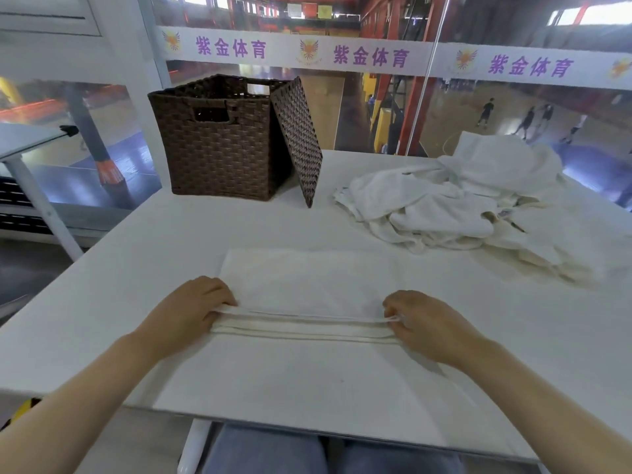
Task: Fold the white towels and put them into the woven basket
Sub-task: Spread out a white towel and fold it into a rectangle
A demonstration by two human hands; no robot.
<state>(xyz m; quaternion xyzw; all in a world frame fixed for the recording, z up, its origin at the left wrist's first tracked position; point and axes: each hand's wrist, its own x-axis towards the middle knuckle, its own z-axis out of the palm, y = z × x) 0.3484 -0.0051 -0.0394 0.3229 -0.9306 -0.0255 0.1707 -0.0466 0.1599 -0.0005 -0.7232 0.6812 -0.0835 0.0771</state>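
As both hands pinch it, white towel point(304, 285) flat, layered.

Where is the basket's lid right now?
In the head view, the lid stands tilted against the right side of the woven basket, at the table's far left, left of the unfolded towel pile.

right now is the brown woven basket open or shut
Open. The brown woven basket has its flat woven lid off, standing on edge and leaning against its right side, so the top is uncovered. Its contents cannot be seen.
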